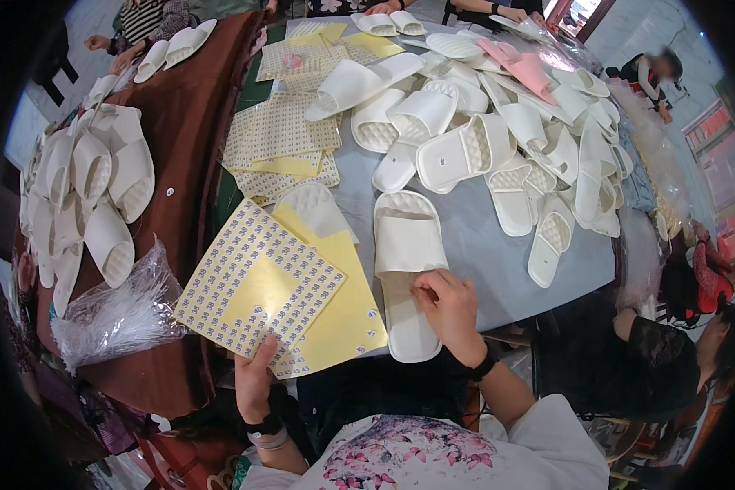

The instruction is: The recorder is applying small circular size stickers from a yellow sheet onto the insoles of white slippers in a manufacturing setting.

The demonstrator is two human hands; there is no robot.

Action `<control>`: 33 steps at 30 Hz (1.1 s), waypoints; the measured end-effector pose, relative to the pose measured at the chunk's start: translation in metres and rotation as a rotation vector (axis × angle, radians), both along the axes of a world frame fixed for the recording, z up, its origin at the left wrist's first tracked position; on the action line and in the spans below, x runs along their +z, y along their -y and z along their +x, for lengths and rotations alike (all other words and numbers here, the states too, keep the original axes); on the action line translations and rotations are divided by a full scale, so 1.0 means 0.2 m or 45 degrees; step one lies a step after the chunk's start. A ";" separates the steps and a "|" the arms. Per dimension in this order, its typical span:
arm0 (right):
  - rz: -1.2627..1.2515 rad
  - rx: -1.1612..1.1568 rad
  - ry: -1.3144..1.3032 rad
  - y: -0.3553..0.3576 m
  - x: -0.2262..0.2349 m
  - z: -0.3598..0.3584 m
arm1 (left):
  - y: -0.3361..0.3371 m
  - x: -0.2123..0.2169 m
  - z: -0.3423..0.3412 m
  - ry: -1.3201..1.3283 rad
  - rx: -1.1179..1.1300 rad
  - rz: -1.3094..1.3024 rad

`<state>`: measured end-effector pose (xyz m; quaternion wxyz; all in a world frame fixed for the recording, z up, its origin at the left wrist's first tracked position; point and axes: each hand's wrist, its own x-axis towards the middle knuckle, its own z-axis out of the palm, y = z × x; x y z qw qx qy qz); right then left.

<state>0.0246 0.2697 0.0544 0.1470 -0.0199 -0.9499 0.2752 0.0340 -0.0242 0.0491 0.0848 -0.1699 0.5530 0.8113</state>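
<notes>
My left hand (256,377) grips the lower edge of a sticker sheet (212,290), a yellow backing covered in small round labels with a bare patch in its middle. Beneath it lies another, mostly bare yellow sheet (353,282). In front of me a single white slipper (410,245) rests on the table with its toe strap away from me. My right hand (449,309) is over the slipper's right side, just below the strap. Its thumb and forefinger are pinched together; whatever is between them, if anything, is too small to see.
White slippers (465,155) are heaped at the far right of the grey table (498,286), with a pink slipper (518,69) on top. More sticker sheets (282,135) lie at the far left. Beyond, a brown-covered table (171,155) bears slippers and clear plastic bags (122,314). Other people sit around.
</notes>
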 end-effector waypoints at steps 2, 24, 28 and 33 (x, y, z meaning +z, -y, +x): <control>-0.022 -0.002 -0.022 0.00 -0.04 0.01 | -0.03 0.02 0.00 0.014 -0.031 -0.002; 0.155 0.178 -0.007 -0.02 -0.01 0.12 | -0.08 -0.02 0.04 0.081 -0.232 0.042; -0.216 0.063 -0.068 -0.04 0.09 0.10 | -0.13 -0.01 0.04 0.099 -0.356 -0.022; -0.093 0.459 -0.157 0.11 0.35 0.05 | -0.18 -0.03 0.05 0.093 -0.494 0.001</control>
